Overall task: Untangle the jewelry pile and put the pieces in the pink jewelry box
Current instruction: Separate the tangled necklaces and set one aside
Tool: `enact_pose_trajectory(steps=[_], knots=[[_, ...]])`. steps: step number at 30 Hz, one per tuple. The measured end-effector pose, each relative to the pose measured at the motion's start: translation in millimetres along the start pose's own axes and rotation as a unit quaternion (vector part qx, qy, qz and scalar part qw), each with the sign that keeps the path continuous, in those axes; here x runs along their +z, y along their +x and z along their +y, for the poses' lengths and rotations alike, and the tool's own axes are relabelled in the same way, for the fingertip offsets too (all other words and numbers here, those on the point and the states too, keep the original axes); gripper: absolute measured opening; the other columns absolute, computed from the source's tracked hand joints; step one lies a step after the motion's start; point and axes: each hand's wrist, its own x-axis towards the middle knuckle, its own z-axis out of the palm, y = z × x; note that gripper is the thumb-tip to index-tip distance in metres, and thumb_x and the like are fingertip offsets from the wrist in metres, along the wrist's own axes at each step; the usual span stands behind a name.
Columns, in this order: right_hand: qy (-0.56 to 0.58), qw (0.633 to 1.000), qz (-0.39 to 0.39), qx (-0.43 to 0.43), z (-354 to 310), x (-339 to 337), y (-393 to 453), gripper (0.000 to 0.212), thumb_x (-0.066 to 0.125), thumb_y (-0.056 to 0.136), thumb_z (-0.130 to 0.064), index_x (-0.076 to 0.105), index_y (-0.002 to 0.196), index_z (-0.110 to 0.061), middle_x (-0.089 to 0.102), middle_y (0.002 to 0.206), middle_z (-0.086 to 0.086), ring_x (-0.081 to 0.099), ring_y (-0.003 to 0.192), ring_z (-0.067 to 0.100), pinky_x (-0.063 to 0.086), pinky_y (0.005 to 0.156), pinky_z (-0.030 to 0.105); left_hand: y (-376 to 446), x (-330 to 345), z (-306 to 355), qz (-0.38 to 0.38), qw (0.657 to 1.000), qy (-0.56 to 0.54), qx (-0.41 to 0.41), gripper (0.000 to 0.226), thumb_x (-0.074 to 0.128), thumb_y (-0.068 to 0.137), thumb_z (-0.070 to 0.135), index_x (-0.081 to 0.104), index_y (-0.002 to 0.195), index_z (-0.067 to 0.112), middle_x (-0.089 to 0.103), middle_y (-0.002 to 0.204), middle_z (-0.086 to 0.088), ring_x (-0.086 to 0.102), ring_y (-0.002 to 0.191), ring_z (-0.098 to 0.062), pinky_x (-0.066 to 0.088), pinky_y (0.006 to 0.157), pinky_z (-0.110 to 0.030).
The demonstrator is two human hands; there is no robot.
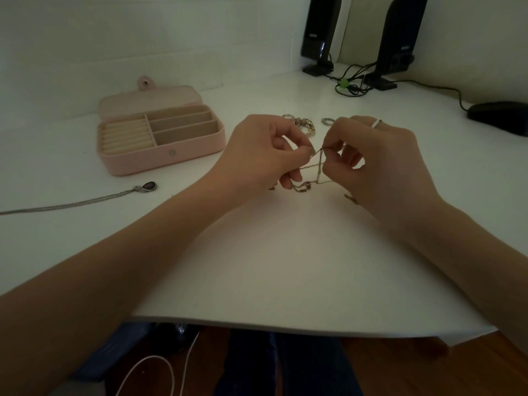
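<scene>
We had both hands over the middle of the white bench (285, 267), working a thin chain (310, 167). Left hand (257, 155): fingers curled, thumb and forefinger pinching the chain at its top. Right hand (380, 161): same pinch, gripping the chain just beside the left's pinch point; a ring (376, 123) sat on one finger. The chain crossed itself between the hands and drooped to the bench, beaded ends trailing out under both palms. The rest of the pile (303, 125) lay on the bench just behind the hands, bead and link pieces, with a metal hoop (328, 121) beside it. The pink box (160, 138) stood open to the left, well apart, compartments showing no jewelry. A pendant necklace (114, 194) lay stretched out in front of the box. Two speakers (323, 32) and a mouse (500, 114) sat at the back right.
</scene>
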Motion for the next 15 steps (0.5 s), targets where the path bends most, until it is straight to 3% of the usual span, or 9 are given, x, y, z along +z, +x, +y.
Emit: enact_pose_trajectory(steps=[4,15], knots=[[0.017,1.0,0.004,0.013,-0.2,0.6,0.0,0.008,0.057,0.081,-0.015,0.062,0.082,-0.009,0.054,0.075,-0.004,0.057,0.061,0.018,0.05,0.061,0.043,-1.5,-0.1,1.0,-0.005,1.0,-0.006,0.013,0.005,0.071,0.083,0.013,0.072,0.087,0.015,0.065,0.049,-0.001,0.057,0.038,-0.008,0.044,0.045,-0.016],[0.018,1.0,-0.002,0.009,-0.5,2.7,-1.0,0.007,0.056,0.08,-0.015,0.06,0.082,-0.009,0.052,0.076,-0.006,0.057,0.061,0.016,0.05,0.058,0.042,-2.8,3.8,-1.1,0.018,0.996,0.045,0.069,0.005,0.069,0.082,0.007,0.071,0.079,0.009,0.063,0.049,0.002,0.057,0.039,-0.004,0.042,0.043,-0.011]])
